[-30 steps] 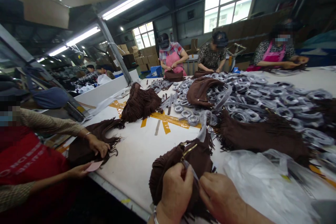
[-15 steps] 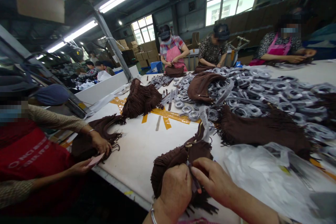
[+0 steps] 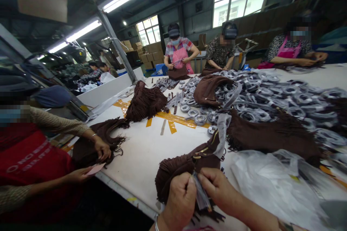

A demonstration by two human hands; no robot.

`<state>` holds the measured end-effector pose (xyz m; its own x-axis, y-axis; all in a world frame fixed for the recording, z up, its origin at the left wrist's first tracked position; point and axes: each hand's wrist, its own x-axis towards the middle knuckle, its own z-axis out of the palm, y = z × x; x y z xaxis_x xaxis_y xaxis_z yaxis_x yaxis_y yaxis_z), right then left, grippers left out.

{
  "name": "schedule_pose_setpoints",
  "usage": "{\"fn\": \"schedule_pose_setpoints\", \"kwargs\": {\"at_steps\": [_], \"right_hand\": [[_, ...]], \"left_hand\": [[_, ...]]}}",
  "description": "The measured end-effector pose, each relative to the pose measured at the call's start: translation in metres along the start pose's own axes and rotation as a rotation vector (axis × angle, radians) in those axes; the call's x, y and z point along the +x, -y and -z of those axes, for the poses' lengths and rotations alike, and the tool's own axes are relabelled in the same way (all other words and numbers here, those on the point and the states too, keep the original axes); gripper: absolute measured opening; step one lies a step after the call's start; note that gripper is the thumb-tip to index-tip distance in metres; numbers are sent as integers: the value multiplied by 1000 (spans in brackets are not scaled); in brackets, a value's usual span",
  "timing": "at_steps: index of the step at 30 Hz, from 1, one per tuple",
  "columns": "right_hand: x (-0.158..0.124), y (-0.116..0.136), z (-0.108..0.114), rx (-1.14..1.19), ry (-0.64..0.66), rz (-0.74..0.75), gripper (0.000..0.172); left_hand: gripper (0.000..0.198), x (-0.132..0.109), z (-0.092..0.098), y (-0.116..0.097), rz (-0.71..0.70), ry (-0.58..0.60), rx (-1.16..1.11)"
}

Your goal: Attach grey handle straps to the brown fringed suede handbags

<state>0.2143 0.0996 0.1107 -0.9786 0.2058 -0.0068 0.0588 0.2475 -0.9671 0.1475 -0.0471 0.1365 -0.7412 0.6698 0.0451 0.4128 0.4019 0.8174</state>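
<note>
A dark brown fringed handbag (image 3: 173, 169) lies before me at the table's near edge, its gold zipper toward the far side. Over the bag, my left hand (image 3: 181, 198) is closed in a pinch at the upper end of a clear plastic sleeve (image 3: 202, 195). From the other side my right hand (image 3: 218, 189) pinches the same sleeve, thumb and finger pressed together. The sleeve hangs down over the fringe; what is inside it is hard to make out. Another plastic-wrapped strip (image 3: 222, 133) rises from the bag's far end.
Crumpled clear plastic bags (image 3: 260, 180) lie at my right, below a brown bag (image 3: 273, 137). Behind are plastic-wrapped coiled straps (image 3: 260, 94) and a fringed pile (image 3: 143, 103). On the left, a co-worker's hand (image 3: 101, 149) rests on another bag. Several people work across the table.
The sleeve between my hands now shows longer and more plainly. The wrapped strip at the bag's far end has shifted right. The left co-worker's pink card has moved away from the bag.
</note>
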Motion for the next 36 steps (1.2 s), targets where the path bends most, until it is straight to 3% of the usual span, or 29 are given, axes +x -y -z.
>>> {"fn": "schedule_pose_setpoints", "kwargs": {"at_steps": [4,6,8,14,19,22,26,31,36], "right_hand": [[-4,-7,-12,559,67,-194,53],[-6,-11,-14,721,88,-236,54],[-7,-13,-10,696,93,-248,55],[-5,-11,13,317,72,-212,52],[3,-5,10,54,57,-67,41],[5,-10,3,30,7,-48,37],[4,-17,-4,181,-31,-154,34],[1,-14,-11,426,77,-348,51],[-3,-20,-16,389,71,-303,55]], "left_hand": [[44,-1,-1,-3,116,70,-240],[45,-1,-1,-3,139,111,-284],[45,0,1,-2,142,148,-255],[42,0,2,-3,158,177,-167],[39,-1,-2,-1,116,152,-85],[41,1,0,2,81,126,-94],[46,6,3,10,175,59,-314],[37,13,-7,15,375,58,-810],[35,20,-15,8,550,-24,-1179]]}}
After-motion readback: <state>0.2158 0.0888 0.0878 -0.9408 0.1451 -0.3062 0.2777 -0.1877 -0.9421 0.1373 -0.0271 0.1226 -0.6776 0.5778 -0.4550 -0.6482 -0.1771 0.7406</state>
